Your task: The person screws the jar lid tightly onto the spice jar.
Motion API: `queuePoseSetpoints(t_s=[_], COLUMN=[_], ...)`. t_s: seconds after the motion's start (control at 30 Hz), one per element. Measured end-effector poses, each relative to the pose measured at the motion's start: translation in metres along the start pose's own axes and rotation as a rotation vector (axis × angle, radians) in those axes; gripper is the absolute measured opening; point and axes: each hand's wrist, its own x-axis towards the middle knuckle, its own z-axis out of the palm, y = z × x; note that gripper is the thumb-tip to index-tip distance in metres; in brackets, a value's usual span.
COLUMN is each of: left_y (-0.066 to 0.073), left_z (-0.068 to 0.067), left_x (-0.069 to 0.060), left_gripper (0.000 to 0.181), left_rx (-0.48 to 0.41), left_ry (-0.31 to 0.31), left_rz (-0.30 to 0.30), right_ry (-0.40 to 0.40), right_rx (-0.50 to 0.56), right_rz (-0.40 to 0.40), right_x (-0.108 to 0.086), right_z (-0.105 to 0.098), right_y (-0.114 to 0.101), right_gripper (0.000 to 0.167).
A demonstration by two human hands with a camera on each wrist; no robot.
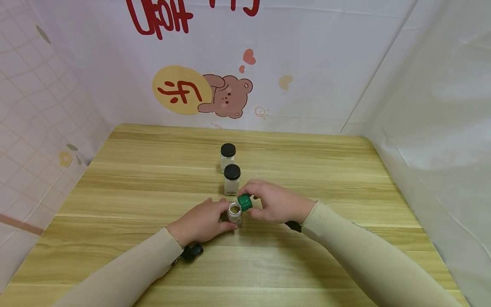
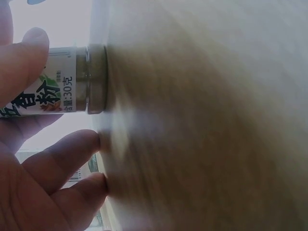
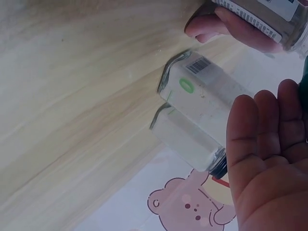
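My left hand [image 1: 203, 219] holds a small clear spice jar [image 1: 235, 217] upright on the table, thumb on one side and fingers on the other. Its mouth is uncovered, and brown powder shows inside. A printed paper label [image 2: 60, 89] wraps the jar in the left wrist view. Just right of the mouth, my right hand [image 1: 274, 202] pinches a green cap [image 1: 245, 202], tilted and off the jar. Whether cap and rim touch cannot be told. In the right wrist view only a sliver of the cap shows at the edge, by the fingers [image 3: 242, 120].
Behind the spice jar stand two clear square jars with black lids, the nearer jar [image 1: 232, 186] and the farther jar [image 1: 227, 163]. The wooden table [image 1: 126, 179] ends at a white printed curtain [image 1: 314, 85], with more curtain along both sides.
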Motion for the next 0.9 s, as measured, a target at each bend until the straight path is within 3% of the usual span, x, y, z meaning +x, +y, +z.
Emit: queuePoseSetpoints(t_s=[0.9], left_y=[0.0007], left_z=[0.0002], left_x=[0.0003], left_gripper=[0.026], left_rx=[-0.003], left_ry=[0.0], left_rz=[0.001], right_ry=[0.021], right_rx=[0.052], right_rz=[-0.041], right_x=[0.0029], right_z=[0.0062], right_y=[-0.0055], right_gripper=[0.029])
